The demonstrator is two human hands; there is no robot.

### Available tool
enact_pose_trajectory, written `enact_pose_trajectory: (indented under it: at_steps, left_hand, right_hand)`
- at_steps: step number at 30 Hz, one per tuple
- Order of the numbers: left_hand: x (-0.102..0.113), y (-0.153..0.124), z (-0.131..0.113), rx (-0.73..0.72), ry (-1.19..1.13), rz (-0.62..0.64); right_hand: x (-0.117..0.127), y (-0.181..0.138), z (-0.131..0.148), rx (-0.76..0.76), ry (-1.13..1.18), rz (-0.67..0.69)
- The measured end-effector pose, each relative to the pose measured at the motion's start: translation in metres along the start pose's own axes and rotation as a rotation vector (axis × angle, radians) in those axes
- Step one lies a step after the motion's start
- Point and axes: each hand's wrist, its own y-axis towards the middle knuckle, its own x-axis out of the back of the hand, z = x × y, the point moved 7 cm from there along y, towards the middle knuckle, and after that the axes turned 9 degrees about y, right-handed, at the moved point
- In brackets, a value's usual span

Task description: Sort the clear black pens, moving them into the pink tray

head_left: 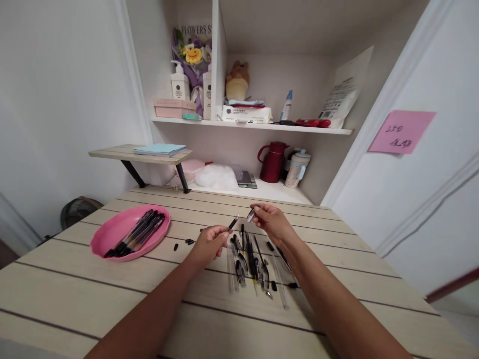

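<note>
My left hand (pixel 210 245) is closed around a pen (pixel 234 222), its bare metal tip pointing up and to the right. Close by on the right, my right hand (pixel 272 222) pinches a clear pen cap (pixel 251 215) with a dark end. The pen and the cap are a short gap apart. Beneath and between both hands lie loose pen parts (pixel 250 259): clear barrels, dark refills and caps. A pink scalloped dish (pixel 107 229) at the left holds several black pens (pixel 144 232). Small black plugs (pixel 175 247) lie between the dish and my left hand.
Behind the table (pixel 112 304) stand a dark red jug (pixel 274 162) and a pale tumbler (pixel 298 169). A small raised shelf (pixel 123 151) carries blue paper (pixel 160 149) at the back left. A pink note (pixel 403 130) sticks to the right wall.
</note>
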Motion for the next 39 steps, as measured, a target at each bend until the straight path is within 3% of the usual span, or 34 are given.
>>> enact_pose_trajectory:
  at_steps: [2,5,10,20,34,37,39]
  left_hand:
    - [-0.003,-0.001,-0.001,-0.003,0.034,0.002]
    - [-0.004,-0.002,-0.002,-0.019,0.065,-0.007]
    - [-0.003,-0.002,-0.004,-0.039,0.089,-0.035]
    - [-0.003,-0.005,-0.013,-0.094,0.133,-0.025]
    - [-0.002,-0.006,-0.014,-0.103,0.114,-0.085]
    - [0.007,-0.003,-0.017,-0.127,0.151,-0.159]
    - [0.027,0.000,-0.022,-0.130,0.288,-0.284]
  right_hand:
    - [0.000,-0.006,0.005,0.027,0.244,-0.023]
    - [-0.003,-0.010,0.011,0.067,0.326,-0.044]
    - [-0.014,-0.013,0.014,0.087,0.255,-0.014]
    - [-0.043,-0.026,-0.005,-0.028,0.137,0.135]
    - [-0.047,-0.032,-0.008,-0.050,0.122,0.143]
    - [-0.044,-0.033,0.001,-0.058,0.106,0.129]
    - [-0.038,-0.033,0.006,-0.067,0.071,0.096]
